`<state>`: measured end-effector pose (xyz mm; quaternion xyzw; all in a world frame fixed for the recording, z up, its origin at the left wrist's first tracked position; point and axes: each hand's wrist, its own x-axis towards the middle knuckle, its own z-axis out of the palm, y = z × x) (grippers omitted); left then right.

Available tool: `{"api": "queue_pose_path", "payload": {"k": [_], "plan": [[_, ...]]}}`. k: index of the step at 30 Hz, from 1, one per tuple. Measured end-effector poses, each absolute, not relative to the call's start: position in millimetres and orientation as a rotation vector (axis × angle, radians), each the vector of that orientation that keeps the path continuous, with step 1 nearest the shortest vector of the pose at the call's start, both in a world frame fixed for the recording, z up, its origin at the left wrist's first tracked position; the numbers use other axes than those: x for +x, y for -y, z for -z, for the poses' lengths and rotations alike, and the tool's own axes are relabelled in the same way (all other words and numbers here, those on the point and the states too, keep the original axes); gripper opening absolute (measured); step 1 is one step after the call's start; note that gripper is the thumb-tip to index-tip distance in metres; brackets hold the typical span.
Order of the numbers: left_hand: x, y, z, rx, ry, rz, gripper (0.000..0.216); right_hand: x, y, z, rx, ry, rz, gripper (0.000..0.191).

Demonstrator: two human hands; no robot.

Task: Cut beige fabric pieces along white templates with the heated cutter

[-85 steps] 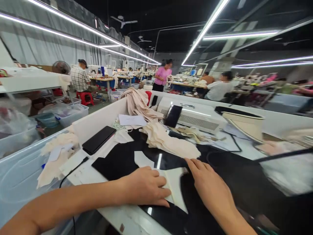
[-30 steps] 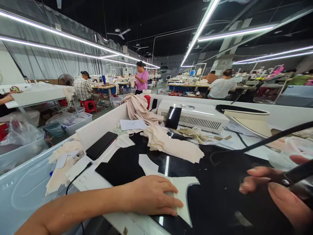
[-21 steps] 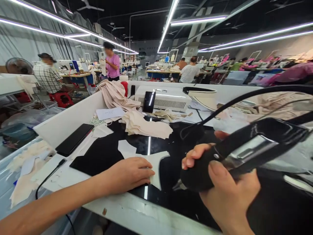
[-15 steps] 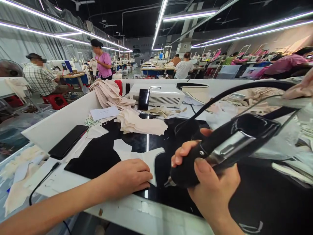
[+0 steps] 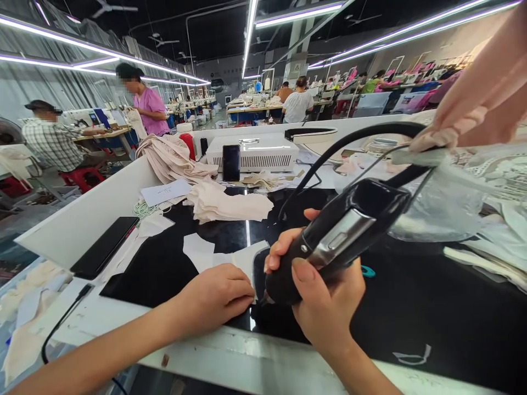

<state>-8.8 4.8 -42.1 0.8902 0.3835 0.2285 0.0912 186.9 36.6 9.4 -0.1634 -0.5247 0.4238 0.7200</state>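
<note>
My left hand (image 5: 220, 299) lies on a white cut-out piece of cloth or paper (image 5: 197, 252), its fingers curled together at the near edge. The piece lies flat on the glossy black board (image 5: 164, 269). My right hand (image 5: 325, 296) is wrapped round a black corded power tool (image 5: 325, 241) with a silver lever on its side. The tool is tilted, its front end low by the right edge of the piece, close to my left fingertips. Its tip is blurred and partly hidden. A stack of pale pink cut pieces (image 5: 230, 204) lies just beyond.
Another person's hand (image 5: 453, 129) holds a clear plastic bag (image 5: 444, 203) by the tool's cable. Behind stand a white vented box (image 5: 255, 153) and a phone (image 5: 231, 162). A black tablet-like slab (image 5: 105, 247) lies left. A teal ring (image 5: 368, 271) lies right.
My right hand has brought the tool leftward, up to the piece's right edge. My left hand stays on the piece. The other person's hand has moved left with the bag; the view has shifted slightly.
</note>
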Motion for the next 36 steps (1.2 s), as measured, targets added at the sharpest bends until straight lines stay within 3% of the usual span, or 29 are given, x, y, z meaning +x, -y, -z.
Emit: {"api": "queue_pose_path", "payload": {"k": [13, 20, 26, 36], "plan": [[-7, -4, 43, 2.55, -1.146, -0.683, 0.016, 184, -40, -4, -0.378, 1.177, -0.925, 0.034], [-7, -9, 39, 2.513, -1.196, -0.643, 0.023, 184, -40, -7, -0.411, 1.177, -0.889, 0.046], [-1, -13, 42, 2.5, -1.288, -0.602, 0.009, 185, -40, -5, -0.424, 1.169, -0.897, 0.048], [0, -14, 42, 2.591, -1.191, -0.662, 0.02, 186, -40, -6, -0.434, 1.154, -0.912, 0.054]]}}
